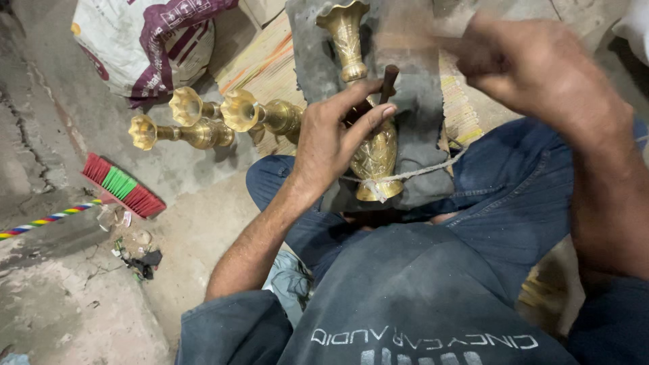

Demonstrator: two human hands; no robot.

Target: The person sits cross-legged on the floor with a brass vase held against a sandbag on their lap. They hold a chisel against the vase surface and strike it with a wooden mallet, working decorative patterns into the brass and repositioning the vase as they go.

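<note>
**A:** Head camera, looking down: what is in hand?

**B:** A brass vase (365, 128) lies on a grey cloth (412, 128) across the person's lap, its long axis running away from the body, flared mouth far, base near, with a cord (419, 172) tied round the base. The left hand (331, 138) rests on the vase's body, fingers closed round a short dark punch (389, 81) standing on the metal.

**A:** And the other hand?

**B:** The right hand (534, 64) is raised up and to the right of the punch, blurred; it looks closed, but what it grips cannot be told. The left is plainly nearer the vase.

**A:** Around them?

**B:** Three more brass vases (203, 125) lie on the concrete floor (196, 223) to the left, beside a sack (145, 40) and a red-and-green brush (122, 186).
</note>
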